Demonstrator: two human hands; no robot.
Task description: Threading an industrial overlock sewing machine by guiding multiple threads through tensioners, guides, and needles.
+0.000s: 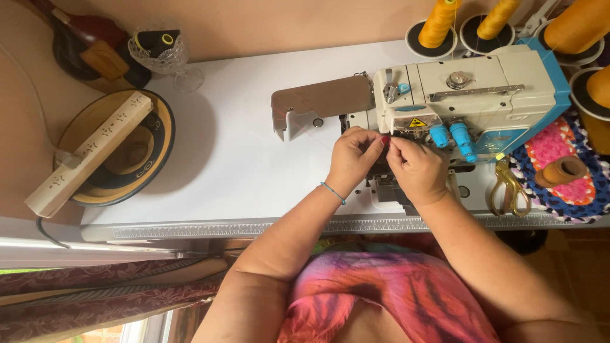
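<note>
A cream and blue overlock sewing machine (470, 92) stands on a white table (241, 146). My left hand (352, 159) and my right hand (416, 168) meet at the needle area under the machine's front, fingertips pinched together as if on a fine thread; the thread itself is too thin to see for sure. A thin blue bracelet circles my left wrist. A grey swing-out cover plate (321, 101) juts left of the machine. Yellow thread cones (440, 22) stand behind it.
Gold-handled scissors (508, 184) lie right of my hands beside a crocheted mat (559, 152) with a brown spool. A round bowl with a white power strip (89, 152) sits far left, a glass goblet (168, 57) behind it. A ruler strip runs along the table's front edge.
</note>
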